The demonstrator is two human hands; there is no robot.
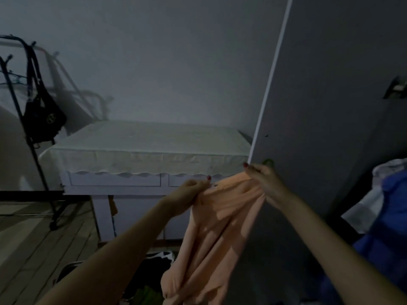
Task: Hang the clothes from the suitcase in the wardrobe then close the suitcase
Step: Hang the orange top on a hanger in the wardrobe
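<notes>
Head view, dim light. Peach garment (211, 227) held up in front of the person, centre-low in frame. Long axis runs roughly vertical, tilted a bit: top edge near 1 o'clock, bottom end toward 7 o'clock. Top edge is stretched between both hands, the rest hangs loose in folds.

Left hand (189, 194) pinches the top edge at the garment's left corner, fingers curled on the fabric. Right hand (262, 177) grips the other corner, bunched cloth in the closed fingers. A bit of green (269, 162) shows just above the right hand (can't tell what it is).

Wardrobe door (319, 128) stands right behind the right hand, grey panel with a white edge, filling the 2–3 o'clock side. Blue and white cloth (387, 216) piled at 4 o'clock past the door.

At 6 o'clock, under the garment: dark and green clothes (149, 280) lying in a heap (container walls not clear, can't confirm it's the suitcase).

Tabletop (143, 139) with a pale scalloped cloth sits at 11–12 o'clock beyond the hands. Black rack (33, 139) at 9 o'clock with a dark bag (44, 119) hanging on it.
</notes>
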